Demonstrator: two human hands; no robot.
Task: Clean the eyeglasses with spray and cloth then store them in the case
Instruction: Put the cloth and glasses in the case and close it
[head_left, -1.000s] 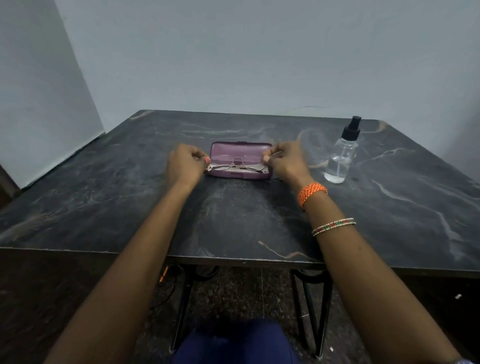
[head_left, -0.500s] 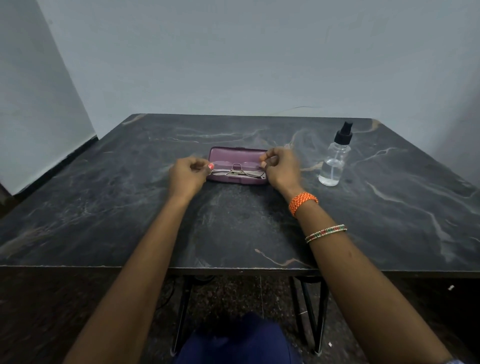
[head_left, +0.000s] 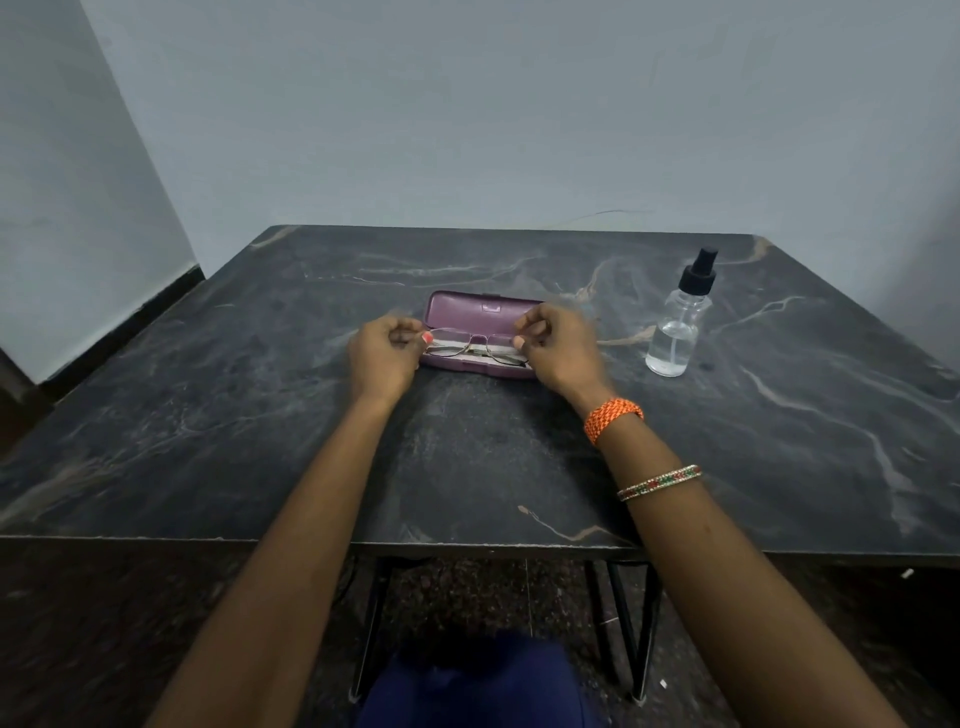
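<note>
An open purple glasses case lies in the middle of the dark marble table. Thin metal-framed eyeglasses sit over the case's lower half, with a pale cloth showing beneath them. My left hand pinches the left end of the frame. My right hand pinches the right end. A clear spray bottle with a black nozzle stands upright to the right of the case, apart from my right hand.
Pale walls close off the table's far and left sides. Black metal table legs and a dark speckled floor show below the near edge. My right arm wears an orange band and a beaded bangle.
The hands and glasses stay at the case, with the grip on both frame ends kept. The camera has shifted slightly, so the scene sits a little differently in view.
</note>
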